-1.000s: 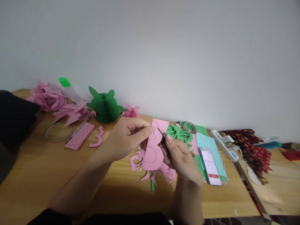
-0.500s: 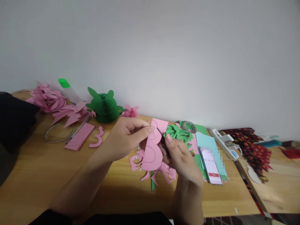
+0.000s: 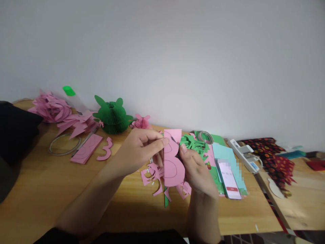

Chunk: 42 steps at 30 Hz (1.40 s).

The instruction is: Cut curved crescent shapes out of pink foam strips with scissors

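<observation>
Head view: left hand [image 3: 142,149] pinches pink paper [image 3: 173,164] at its upper left edge; right hand [image 3: 196,171] grips a dark tool [image 3: 177,149] against the paper's right side, above the tabletop [image 3: 38,189].

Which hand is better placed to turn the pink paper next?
Left, probably: the left hand pinches the pink paper near its top edge, while the right hand holds a dark tool against it.
</observation>
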Each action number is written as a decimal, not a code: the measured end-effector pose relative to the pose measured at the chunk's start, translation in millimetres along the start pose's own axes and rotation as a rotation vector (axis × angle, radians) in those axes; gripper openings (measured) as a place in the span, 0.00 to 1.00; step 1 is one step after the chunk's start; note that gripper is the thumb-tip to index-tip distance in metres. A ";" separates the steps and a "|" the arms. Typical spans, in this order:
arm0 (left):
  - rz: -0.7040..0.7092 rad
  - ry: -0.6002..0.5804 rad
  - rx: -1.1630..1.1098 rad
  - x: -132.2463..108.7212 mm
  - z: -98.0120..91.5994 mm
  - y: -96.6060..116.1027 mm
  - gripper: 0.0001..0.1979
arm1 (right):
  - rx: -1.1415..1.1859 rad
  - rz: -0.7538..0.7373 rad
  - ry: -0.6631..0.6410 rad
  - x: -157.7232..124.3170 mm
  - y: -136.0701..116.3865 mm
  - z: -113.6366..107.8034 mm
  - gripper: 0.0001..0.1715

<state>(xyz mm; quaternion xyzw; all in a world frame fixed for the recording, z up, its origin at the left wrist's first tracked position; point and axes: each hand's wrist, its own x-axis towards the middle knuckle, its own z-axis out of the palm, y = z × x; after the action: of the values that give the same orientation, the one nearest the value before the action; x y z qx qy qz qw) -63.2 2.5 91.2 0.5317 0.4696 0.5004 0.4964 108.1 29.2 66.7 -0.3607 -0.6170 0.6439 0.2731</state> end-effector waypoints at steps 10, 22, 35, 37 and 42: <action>0.014 0.040 0.011 0.8 1.3 0.6 0.13 | -0.019 0.011 0.022 0.7 3.2 -1.1 0.31; -0.027 0.021 -0.070 1.5 -1.1 -3.4 0.12 | -0.001 0.002 -0.037 0.9 -3.5 0.6 0.33; -0.055 -0.016 -0.176 3.6 3.2 -7.9 0.13 | -0.049 -0.067 0.084 2.5 -0.3 3.7 0.29; -0.060 -0.019 -0.186 3.8 4.4 -7.7 0.13 | -0.052 -0.091 0.122 2.7 -0.1 4.1 0.27; -0.042 -0.002 -0.195 3.3 5.5 -6.8 0.13 | -0.041 -0.139 0.238 2.6 10.7 1.5 0.23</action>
<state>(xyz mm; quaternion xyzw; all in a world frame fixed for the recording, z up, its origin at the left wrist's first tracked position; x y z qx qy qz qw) -57.6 6.0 84.7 0.4715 0.4290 0.5328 0.5566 106.3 29.5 55.7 -0.3963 -0.6169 0.5633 0.3810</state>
